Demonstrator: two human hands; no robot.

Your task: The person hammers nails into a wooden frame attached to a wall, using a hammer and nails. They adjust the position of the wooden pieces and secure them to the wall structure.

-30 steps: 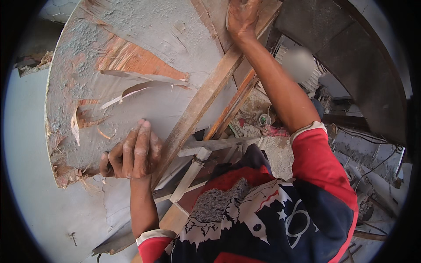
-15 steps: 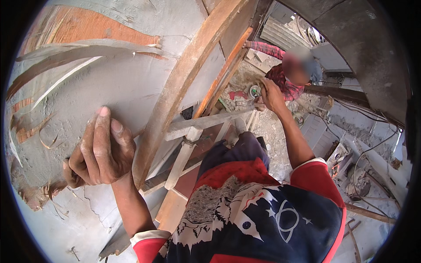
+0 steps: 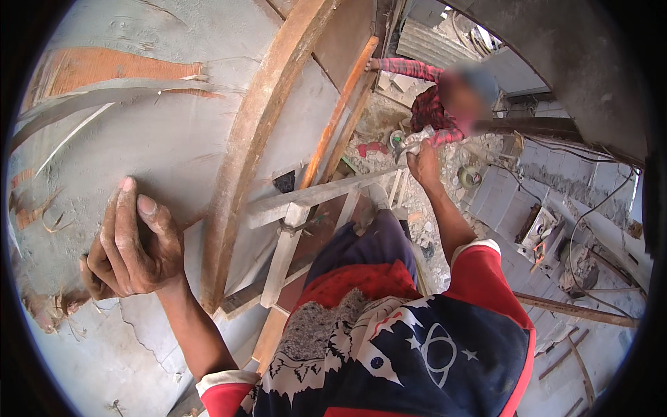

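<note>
My left hand (image 3: 134, 243) is raised against a grey, rough panel (image 3: 167, 149) on the left. Its fingers are bent but apart, fingertips at the panel's surface, and nothing shows in them. Extended down toward a co-worker, my right hand (image 3: 425, 164) has its fingers closed at a small greyish object (image 3: 410, 147), whose kind I cannot make out. The co-worker's sleeved arm (image 3: 445, 136) reaches up to the same spot. Torn strips of peeling sheet (image 3: 90, 97) hang from the panel, with orange-brown wood showing beneath.
A curved wooden beam (image 3: 253, 118) crosses beside my left hand. Below me is a wooden frame (image 3: 292, 243) with a tied joint. Rubble (image 3: 424, 222) and a small bucket (image 3: 397, 137) lie on the ground. Cables (image 3: 580, 229) hang at right. The co-worker's other hand (image 3: 372, 64) grips an orange-edged board.
My right hand has shifted slightly and now meets the greyish object near the co-worker's raised arm. The view has moved, so the panel and beam sit farther left. My left hand keeps its pose.
</note>
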